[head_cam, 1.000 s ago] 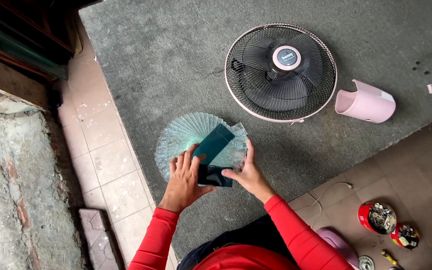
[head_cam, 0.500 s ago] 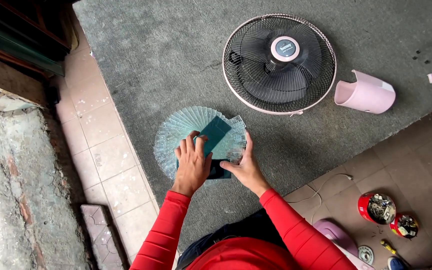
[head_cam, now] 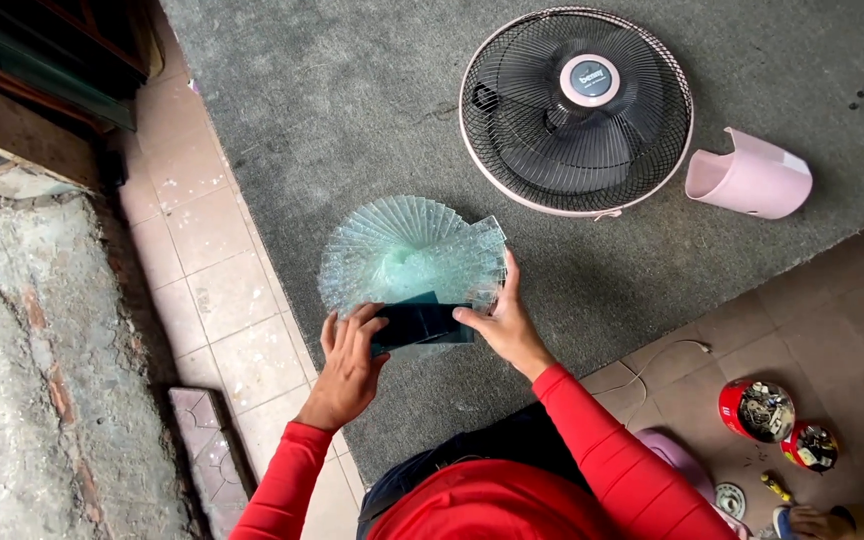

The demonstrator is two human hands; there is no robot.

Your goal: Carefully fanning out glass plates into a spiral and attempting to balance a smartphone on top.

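Hands in red sleeves meet over a dark rectangular panel (head_cam: 422, 324), which lies on a fan-shaped spread of pale green translucent blades (head_cam: 407, 255) near the left edge of the grey carpet (head_cam: 352, 110). The left hand (head_cam: 349, 360) grasps the panel's left end, fingers curled against it, while the right hand (head_cam: 504, 325) pinches its right end, thumb on the panel and one finger stretched up along the edge of the spread. Towards the carpet's far right part a round black fan grille with a pink rim (head_cam: 577, 110) lies flat, and just beside it, to the right, rests a pink plastic housing (head_cam: 749, 175). On the tiled floor at the lower right stands a red motor unit (head_cam: 758, 410).
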